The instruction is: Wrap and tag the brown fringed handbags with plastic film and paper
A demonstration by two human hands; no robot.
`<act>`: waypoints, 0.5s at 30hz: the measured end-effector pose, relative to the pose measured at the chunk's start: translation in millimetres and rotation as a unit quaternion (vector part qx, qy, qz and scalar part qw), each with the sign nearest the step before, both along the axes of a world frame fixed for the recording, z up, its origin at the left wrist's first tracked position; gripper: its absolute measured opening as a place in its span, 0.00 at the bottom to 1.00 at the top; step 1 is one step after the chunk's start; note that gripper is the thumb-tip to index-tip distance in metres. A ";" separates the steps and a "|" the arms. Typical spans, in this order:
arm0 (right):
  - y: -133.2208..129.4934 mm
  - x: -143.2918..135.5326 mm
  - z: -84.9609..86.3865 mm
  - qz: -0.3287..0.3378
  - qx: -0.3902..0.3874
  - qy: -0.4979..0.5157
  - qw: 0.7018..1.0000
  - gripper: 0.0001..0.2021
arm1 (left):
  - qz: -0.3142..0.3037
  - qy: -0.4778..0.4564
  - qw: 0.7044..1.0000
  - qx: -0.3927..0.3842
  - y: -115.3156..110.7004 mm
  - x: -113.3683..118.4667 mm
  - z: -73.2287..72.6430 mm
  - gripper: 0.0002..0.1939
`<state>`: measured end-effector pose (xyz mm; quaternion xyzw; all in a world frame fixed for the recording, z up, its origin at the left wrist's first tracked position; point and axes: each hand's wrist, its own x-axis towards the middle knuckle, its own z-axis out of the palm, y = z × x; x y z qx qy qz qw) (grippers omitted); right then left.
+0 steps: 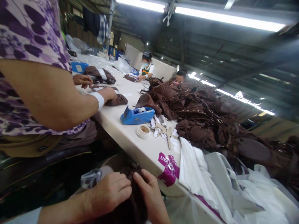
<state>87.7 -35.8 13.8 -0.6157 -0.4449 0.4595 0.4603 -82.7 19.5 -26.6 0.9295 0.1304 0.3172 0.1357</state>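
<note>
At the bottom of the head view, my left hand has its fingers curled tightly on a dark brown gathered fabric bag. My right hand grips the opposite side of it, thumb near the top edge. The bag hangs beside the table's edge, its lower part dark and cut off by the frame. Just behind my left hand is a clear plastic item, too blurred to name. On the table closest to my hands are a blue tape dispenser, a small round white tub and scattered white paper slips.
A large heap of brown bags covers the table's right side. White plastic sheets hang over the near edge. At left, a co-worker in a floral top handles a folded brown bag. Another person works farther back.
</note>
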 end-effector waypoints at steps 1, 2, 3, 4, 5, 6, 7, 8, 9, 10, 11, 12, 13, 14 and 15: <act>5.3 1.6 5.3 0.008 0.005 0.032 0.999 0.15 | 0.006 -0.013 1.000 0.015 2.7 1.8 0.2 0.16; 9.5 3.0 10.7 0.017 0.013 0.050 0.999 0.14 | 0.013 -0.029 0.999 0.031 6.0 3.0 0.7 0.16; 12.7 4.0 15.7 0.025 0.027 0.053 0.998 0.12 | 0.023 -0.045 0.998 0.040 9.4 3.5 1.4 0.16; 15.3 4.3 19.3 0.031 0.042 0.046 0.998 0.11 | 0.034 -0.059 0.997 0.034 12.6 3.2 2.2 0.15; 17.6 3.8 21.1 0.031 0.059 0.032 0.997 0.11 | 0.043 -0.066 0.997 0.024 15.3 2.1 2.5 0.14; 20.0 2.7 20.6 0.019 0.074 0.019 0.997 0.11 | 0.051 -0.065 0.996 0.017 17.4 0.5 2.0 0.13; 22.6 1.3 17.8 -0.001 0.086 0.012 0.996 0.11 | 0.056 -0.057 0.997 0.012 18.9 -1.3 0.6 0.12; 25.6 -0.4 13.1 -0.025 0.094 0.011 0.995 0.12 | 0.059 -0.039 0.997 0.010 19.9 -3.0 -1.9 0.11; 28.8 -2.1 7.2 -0.050 0.097 0.017 0.994 0.13 | 0.061 -0.016 0.998 0.005 20.7 -4.6 -5.2 0.11; 32.1 -3.7 1.0 -0.072 0.095 0.025 0.993 0.15 | 0.063 0.010 0.998 -0.004 21.5 -5.8 -8.9 0.10; 35.4 -5.2 -4.4 -0.085 0.091 0.033 0.992 0.16 | 0.068 0.035 0.997 -0.017 22.6 -6.7 -12.4 0.10; 38.4 -6.3 -8.1 -0.086 0.086 0.040 0.992 0.16 | 0.075 0.054 0.995 -0.033 24.2 -7.3 -15.0 0.10; 40.9 -7.1 -9.3 -0.076 0.082 0.047 0.993 0.16 | 0.083 0.065 0.993 -0.050 26.3 -7.8 -16.2 0.11; 42.9 -7.4 -7.8 -0.061 0.081 0.054 0.993 0.16 | 0.090 0.068 0.991 -0.068 29.0 -8.6 -15.8 0.12; 44.2 -7.0 -3.7 -0.046 0.081 0.060 0.994 0.15 | 0.095 0.063 0.990 -0.084 32.0 -9.6 -13.9 0.14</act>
